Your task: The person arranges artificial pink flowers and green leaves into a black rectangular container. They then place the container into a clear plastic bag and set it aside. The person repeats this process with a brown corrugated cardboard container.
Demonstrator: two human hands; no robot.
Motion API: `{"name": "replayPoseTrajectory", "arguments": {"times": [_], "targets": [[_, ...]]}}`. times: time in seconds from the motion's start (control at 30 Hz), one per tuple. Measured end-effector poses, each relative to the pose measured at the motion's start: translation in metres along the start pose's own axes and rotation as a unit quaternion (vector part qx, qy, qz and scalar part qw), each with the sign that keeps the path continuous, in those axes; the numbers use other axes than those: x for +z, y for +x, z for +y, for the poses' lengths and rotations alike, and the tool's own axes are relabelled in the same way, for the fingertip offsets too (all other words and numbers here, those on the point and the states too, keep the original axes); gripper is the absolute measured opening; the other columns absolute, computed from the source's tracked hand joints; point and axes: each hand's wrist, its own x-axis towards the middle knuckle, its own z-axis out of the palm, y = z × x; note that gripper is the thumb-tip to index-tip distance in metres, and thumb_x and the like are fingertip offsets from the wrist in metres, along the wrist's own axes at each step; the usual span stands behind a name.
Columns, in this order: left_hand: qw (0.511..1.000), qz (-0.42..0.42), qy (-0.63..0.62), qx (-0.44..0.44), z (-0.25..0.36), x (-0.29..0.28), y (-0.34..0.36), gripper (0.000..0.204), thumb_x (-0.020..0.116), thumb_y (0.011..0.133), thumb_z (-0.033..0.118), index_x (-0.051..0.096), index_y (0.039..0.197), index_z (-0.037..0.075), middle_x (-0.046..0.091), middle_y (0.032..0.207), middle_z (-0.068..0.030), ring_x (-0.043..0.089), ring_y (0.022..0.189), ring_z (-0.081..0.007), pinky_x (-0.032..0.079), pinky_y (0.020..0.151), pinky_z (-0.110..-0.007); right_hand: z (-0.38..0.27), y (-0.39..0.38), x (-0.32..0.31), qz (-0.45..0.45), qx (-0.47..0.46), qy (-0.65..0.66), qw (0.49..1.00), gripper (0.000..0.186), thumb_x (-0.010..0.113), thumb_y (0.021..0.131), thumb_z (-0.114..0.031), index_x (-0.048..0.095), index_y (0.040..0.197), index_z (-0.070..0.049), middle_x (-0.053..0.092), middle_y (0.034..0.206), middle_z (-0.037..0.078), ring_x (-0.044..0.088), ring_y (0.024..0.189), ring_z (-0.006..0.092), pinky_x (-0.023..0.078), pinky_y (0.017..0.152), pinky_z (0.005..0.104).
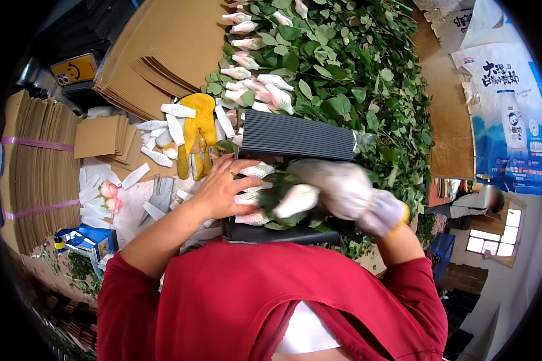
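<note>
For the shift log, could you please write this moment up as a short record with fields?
Left hand: bare left hand, ring on one finger, pressed against the netted rosebuds
Right hand: right hand in a pale glove, over the same buds
Wrapping: dark corrugated sheet around the bunch
Behind: heap of leafy rose stems with more netted buds
Left of hands: yellow work glove, loose white net sleeves, two pink roses
Cardboard: flat stacks
</note>
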Motion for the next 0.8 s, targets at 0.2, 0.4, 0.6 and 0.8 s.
{"name": "replayPoseTrajectory", "arguments": {"times": [0.2, 0.4, 0.6, 0.8], "targets": [[0.998, 0.014, -0.060, -0.027, 0.007, 0.003, 0.003, 0.083, 0.085, 0.067, 0.034, 0.046, 0.138, 0.014, 0.046, 0.140, -0.0116, 0.044, 0.128, -0.0342, 0.028, 0.113, -0.056, 0.009, -0.002, 0.071, -0.007, -0.091, 0.043, 0.995, 0.061, 0.067, 0.084, -0.022, 0.048, 0.140, -0.009, 0.043, 0.145, 0.021, 0.044, 0.133, 0.0368, 0.040, 0.108, 0.0433], [0.891, 0.228, -0.193, -0.340, 0.015, -0.008, -0.015, 0.043, 0.064, 0.095, 0.033, 0.055, 0.119, -0.002, 0.069, 0.087, -0.0171, 0.067, 0.079, -0.0369, 0.055, 0.075, -0.045, 0.001, 0.009, 0.076, -0.022, -0.051, 0.083, 0.995, 0.065, 0.074, 0.079, -0.022, 0.047, 0.136, -0.004, 0.040, 0.143, 0.024, 0.042, 0.132, 0.0416, 0.037, 0.109, 0.0467], [0.911, 0.160, -0.057, -0.375, 0.042, 0.019, 0.026, 0.027, 0.062, 0.095, 0.026, 0.060, 0.100, 0.000, 0.065, 0.072, -0.0227, 0.065, 0.069, -0.0422, 0.049, 0.062, -0.049, 0.003, 0.006, 0.085, -0.013, -0.048, 0.072, 0.996, 0.071, 0.074, 0.072, -0.017, 0.047, 0.137, -0.007, 0.039, 0.143, 0.024, 0.041, 0.131, 0.0439, 0.039, 0.107, 0.0500], [0.884, 0.301, -0.154, -0.322, 0.035, 0.024, 0.019, 0.014, 0.063, 0.094, 0.014, 0.066, 0.092, 0.001, 0.061, 0.067, -0.0184, 0.063, 0.060, -0.0315, 0.047, 0.056, -0.036, 0.025, -0.013, 0.122, -0.107, 0.001, 0.066, 0.992, 0.059, 0.063, 0.085, -0.022, 0.046, 0.141, -0.011, 0.061, 0.115, 0.017, 0.063, 0.103, 0.0318, 0.053, 0.082, 0.0389]]}}
